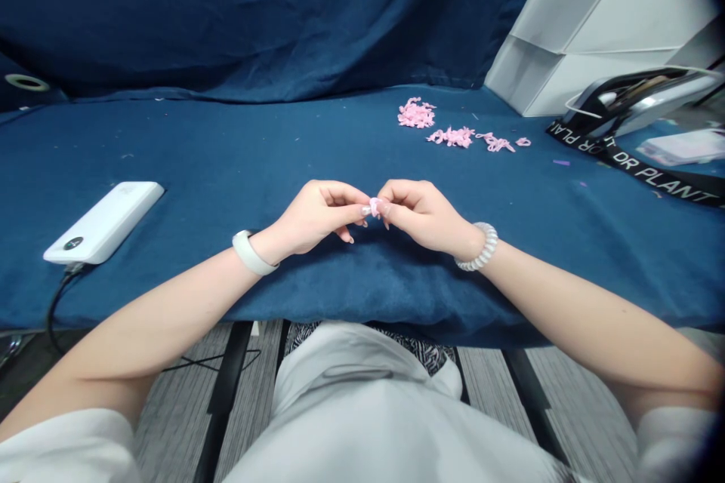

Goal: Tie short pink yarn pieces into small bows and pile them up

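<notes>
A small pink piece (374, 206) is pinched between the fingertips of both hands, above the front part of the blue cloth. From the left, my left hand (327, 215) holds it with thumb and forefinger, a pale band round the wrist. My right hand (418, 213) grips its other side; a coiled grey-white band circles that wrist. Beyond the hands, toward the back right, lie a pink heap (417, 113), a second pink heap (453, 136), a smaller pink cluster (497, 142) and a single pink loop (523, 142).
A white power bank (106, 220) with a black cable lies at the left. At the right are a black lettered strap (651, 172), a dark shiny object (628, 102) and a pale flat case (683, 146). White boxes (612, 30) stand behind. Blue cloth (226, 143) covers the table.
</notes>
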`<state>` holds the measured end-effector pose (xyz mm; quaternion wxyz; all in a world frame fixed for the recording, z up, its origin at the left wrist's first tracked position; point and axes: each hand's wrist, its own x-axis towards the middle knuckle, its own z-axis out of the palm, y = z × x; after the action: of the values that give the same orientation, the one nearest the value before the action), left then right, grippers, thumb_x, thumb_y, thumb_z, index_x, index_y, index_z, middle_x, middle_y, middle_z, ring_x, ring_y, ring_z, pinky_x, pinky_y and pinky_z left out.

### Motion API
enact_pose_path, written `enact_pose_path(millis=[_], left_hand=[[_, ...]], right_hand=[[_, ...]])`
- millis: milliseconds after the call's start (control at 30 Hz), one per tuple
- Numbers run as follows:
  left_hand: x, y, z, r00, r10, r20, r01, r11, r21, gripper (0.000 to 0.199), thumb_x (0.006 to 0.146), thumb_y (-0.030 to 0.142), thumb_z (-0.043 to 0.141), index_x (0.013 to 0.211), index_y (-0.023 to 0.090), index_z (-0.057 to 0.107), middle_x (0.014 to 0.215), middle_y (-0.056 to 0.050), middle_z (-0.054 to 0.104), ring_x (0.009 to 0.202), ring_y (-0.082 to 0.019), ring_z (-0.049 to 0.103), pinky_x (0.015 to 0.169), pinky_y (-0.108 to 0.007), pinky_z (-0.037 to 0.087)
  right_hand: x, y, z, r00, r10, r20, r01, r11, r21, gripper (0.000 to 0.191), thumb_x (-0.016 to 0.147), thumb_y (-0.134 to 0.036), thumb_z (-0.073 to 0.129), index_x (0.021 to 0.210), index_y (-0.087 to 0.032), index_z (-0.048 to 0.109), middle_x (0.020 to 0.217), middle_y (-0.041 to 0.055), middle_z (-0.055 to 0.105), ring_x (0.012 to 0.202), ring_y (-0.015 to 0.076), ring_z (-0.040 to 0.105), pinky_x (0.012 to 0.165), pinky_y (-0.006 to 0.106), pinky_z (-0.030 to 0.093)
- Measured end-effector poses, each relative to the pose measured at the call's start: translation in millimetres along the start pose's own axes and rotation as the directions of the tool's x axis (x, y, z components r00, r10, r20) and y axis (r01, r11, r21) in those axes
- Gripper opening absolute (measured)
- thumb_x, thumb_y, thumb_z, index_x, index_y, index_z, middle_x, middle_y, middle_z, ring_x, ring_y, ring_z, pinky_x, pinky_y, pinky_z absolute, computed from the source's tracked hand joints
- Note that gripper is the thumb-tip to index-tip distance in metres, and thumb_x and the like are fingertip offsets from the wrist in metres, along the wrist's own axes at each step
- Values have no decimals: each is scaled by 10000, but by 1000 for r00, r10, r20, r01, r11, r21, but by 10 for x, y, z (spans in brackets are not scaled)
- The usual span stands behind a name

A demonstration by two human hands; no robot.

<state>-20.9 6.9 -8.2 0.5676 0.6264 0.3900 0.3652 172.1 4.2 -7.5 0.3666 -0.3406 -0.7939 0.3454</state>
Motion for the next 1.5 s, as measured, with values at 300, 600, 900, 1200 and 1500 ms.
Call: enact_pose_path(millis=[300, 600, 900, 1200, 1500], left_hand=[[-11, 54, 11, 999, -31, 14, 31, 1000, -1, 170, 731, 246, 703, 812, 99, 674, 703, -41, 642, 602, -91, 578, 441, -155, 498], [-19, 78, 23, 998, -36, 50, 38, 999, -36, 111, 754, 209, 658, 771, 104, 628, 670, -24, 617, 581, -80, 567, 443, -158, 500], [-28, 75, 43, 998, -66, 10, 66, 997, -30, 229, 749, 297, 714, 798, 97, 614, 704, -43, 633, 668, -115, 625, 466, -160, 515], [-40, 104, 70, 999, -9, -37, 12, 997, 77, 160, 765, 236, 663, 796, 84, 626, 679, -35, 626, 636, -109, 621, 498, -185, 545], [-70, 94, 83, 997, 57, -46, -51, 992, 113, 142, 762, 230, 661, 777, 92, 633, 679, -18, 641, 563, -76, 598, 505, -165, 537]], right_hand=[[-11, 7, -4, 1000, -6, 10, 6, 1000, -6, 244, 875, -298, 520, 715, -119, 565, 598, 8, 555, 543, 78, 450, 540, 210, 366], [-20, 2, 8, 999, -9, 31, 7, 998, 69, 259, 889, -317, 529, 747, -108, 587, 638, 15, 577, 558, 78, 472, 549, 214, 379], [-15, 14, -37, 998, -44, -45, 46, 998, 48, 232, 893, -270, 479, 729, -122, 551, 656, 5, 561, 574, 79, 470, 588, 228, 371], [-31, -47, 27, 920, -359, -156, 273, 873, -404, 234, 868, -311, 573, 723, -139, 508, 637, -2, 516, 559, 74, 439, 556, 219, 363], [-63, -34, 29, 859, -504, -94, 382, 752, -537, 122, 859, -247, 595, 870, -125, 586, 762, 37, 598, 682, 107, 553, 638, 231, 453]])
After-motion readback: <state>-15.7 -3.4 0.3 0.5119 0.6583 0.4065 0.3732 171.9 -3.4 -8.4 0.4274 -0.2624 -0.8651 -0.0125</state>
